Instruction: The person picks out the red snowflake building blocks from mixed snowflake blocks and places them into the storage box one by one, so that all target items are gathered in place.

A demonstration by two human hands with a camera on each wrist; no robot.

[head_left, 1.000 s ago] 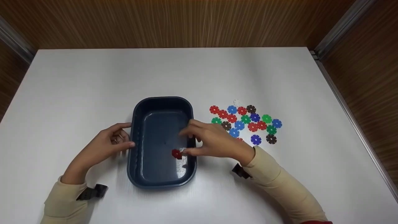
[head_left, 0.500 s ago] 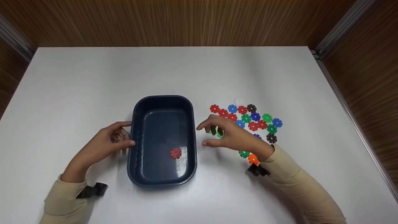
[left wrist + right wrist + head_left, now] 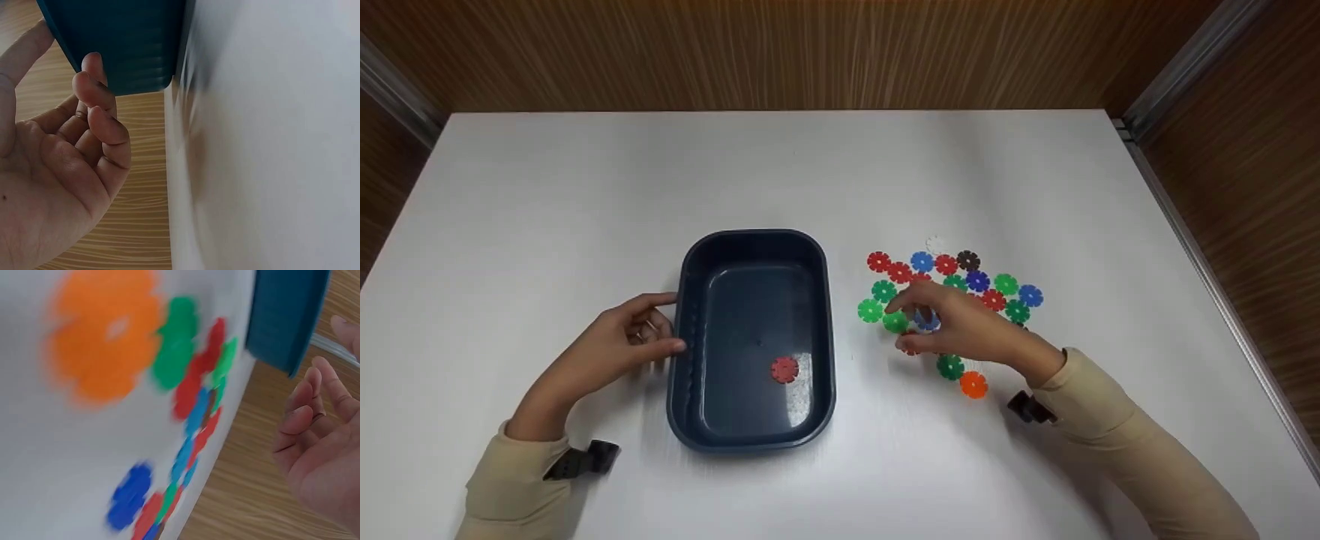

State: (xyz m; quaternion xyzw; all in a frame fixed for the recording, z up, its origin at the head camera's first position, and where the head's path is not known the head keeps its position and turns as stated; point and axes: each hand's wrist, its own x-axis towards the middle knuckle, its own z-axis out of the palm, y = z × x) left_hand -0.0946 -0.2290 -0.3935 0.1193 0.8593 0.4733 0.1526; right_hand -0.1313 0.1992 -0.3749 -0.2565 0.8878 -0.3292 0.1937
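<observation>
A dark blue plastic tray stands left of the table's middle, with one red notched disc lying on its floor. My left hand rests at the tray's left side, thumb at the rim and forefinger touching the outer wall; its other fingers hang loosely curled. My right hand hovers over the flower-shaped plastic discs right of the tray, thumb and forefinger apart, nothing visible between them. Below its fingertips lie a light green disc and a partly covered red disc. The hand hides other discs.
Several more discs spread around the right hand, among them an orange disc, a green disc, a blue disc and a whitish disc. A wood-grain panel borders the white table at the back.
The red disc has left my right hand and lies flat in the tray. That hand has moved right, out of the tray and over the loose discs. My left hand stays put.
</observation>
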